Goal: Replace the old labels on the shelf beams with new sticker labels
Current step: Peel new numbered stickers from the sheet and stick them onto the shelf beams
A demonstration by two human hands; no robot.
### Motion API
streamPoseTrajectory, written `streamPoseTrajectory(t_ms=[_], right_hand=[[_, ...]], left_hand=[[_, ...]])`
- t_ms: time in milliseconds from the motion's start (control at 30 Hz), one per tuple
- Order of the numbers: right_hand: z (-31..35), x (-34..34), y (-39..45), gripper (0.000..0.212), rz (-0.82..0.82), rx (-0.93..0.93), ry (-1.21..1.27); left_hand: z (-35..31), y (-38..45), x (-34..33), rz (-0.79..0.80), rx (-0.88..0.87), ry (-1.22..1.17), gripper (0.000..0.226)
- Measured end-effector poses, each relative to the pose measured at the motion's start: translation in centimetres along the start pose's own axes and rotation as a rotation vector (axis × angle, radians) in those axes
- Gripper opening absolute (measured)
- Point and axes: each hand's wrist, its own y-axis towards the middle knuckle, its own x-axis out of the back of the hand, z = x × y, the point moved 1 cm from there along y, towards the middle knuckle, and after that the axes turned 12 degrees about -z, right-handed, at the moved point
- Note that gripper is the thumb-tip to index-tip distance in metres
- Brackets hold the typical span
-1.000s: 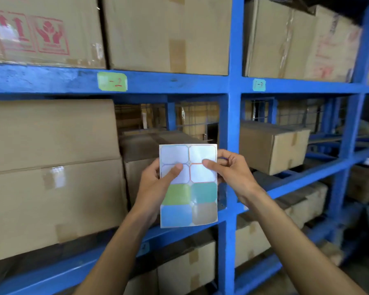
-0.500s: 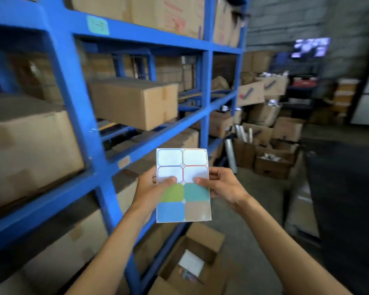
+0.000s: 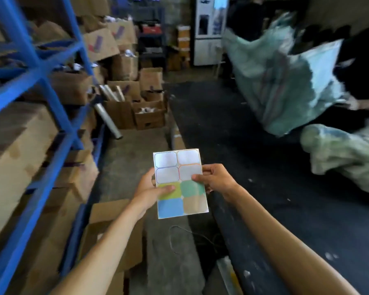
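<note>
I hold a sticker sheet [image 3: 180, 184] upright in front of me with both hands. Its upper half has white blank spots; its lower half carries green, teal, blue and tan stickers. My left hand [image 3: 150, 189] grips the sheet's left edge, thumb lying on the green sticker. My right hand [image 3: 214, 179] pinches the right edge at mid-height. The blue shelf beams [image 3: 36, 75] run along the far left, blurred, and no label on them shows in this view.
Cardboard boxes [image 3: 19, 145] fill the shelves at left. Open boxes [image 3: 149, 113] and foil rolls [image 3: 108, 122] stand on the floor ahead. Large pale sacks [image 3: 285, 81] lie at right beside a dark mat [image 3: 254, 167]. An open box [image 3: 113, 228] sits under my left arm.
The view has swung right, away from the shelf face toward the aisle and sacks. Both hands still hold the sheet; my left thumb has slid down onto the green sticker.
</note>
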Motion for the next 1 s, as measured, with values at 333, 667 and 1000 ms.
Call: streamPoseTrajectory(t_ms=[333,667,1000], right_hand=[[-12.4,10.9,-12.0,0.009,-0.376,-0.273,0.003],[-23.0,17.5,-24.7,0.012,-0.850,-0.577,0.065],[-31.0,20.9,-30.0,0.023,-1.109,-0.750,0.079]], left_hand=[[6.0,-4.0,-14.1,0.450,0.011,0.248,0.047],[11.6,-12.7,-26.5,0.803,-0.175,0.537,0.077],[15.8,-19.0,-34.6,1.114,-0.319,0.774,0.061]])
